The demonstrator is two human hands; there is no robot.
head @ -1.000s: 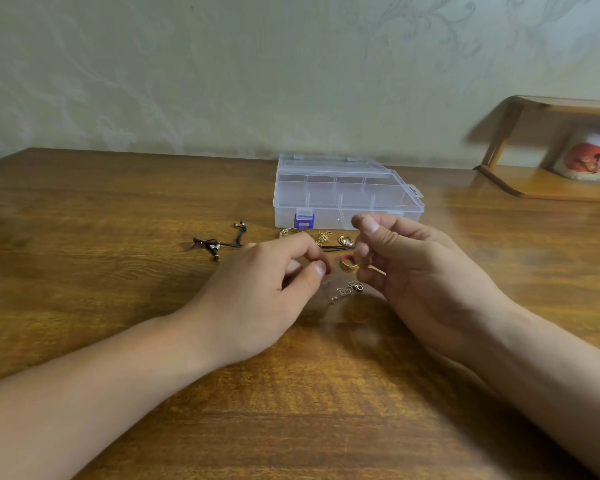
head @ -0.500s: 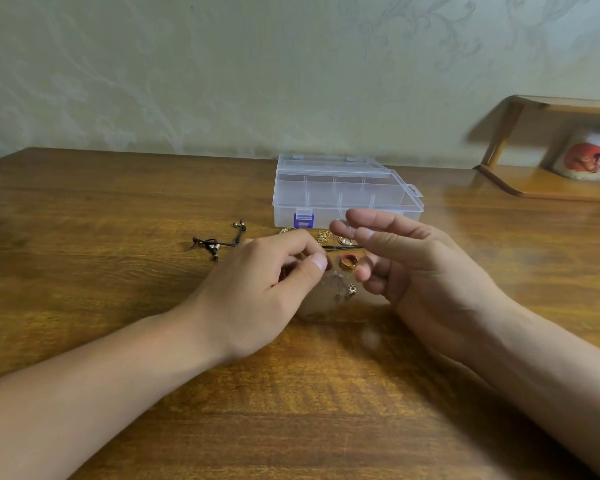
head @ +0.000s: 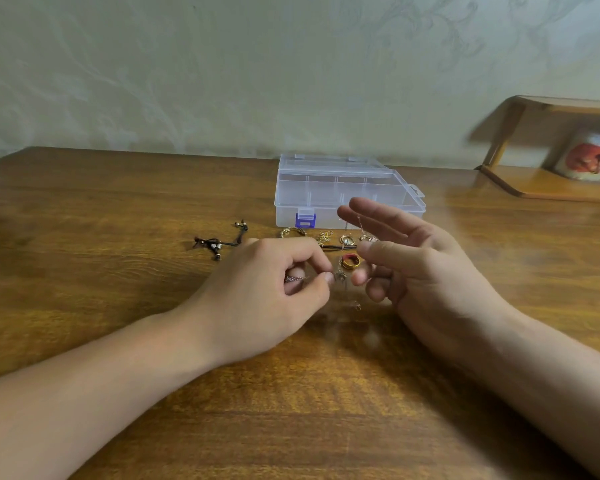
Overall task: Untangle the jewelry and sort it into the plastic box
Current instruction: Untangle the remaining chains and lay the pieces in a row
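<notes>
A: Grip status?
B: Left hand pinches thin chain; right hand spread, chain draped over fingers.
A: Box?
B: Plastic box closed on tabletop, behind loose jewelry.

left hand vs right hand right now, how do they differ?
The left hand has its fingers curled, thumb and forefinger pinching a thin chain; the right hand has its fingers spread and mostly straight. The left shows its back; the right shows its palm side, turned toward the left. Shared: both hover over the table in front of the box, with the chain between them.
</notes>
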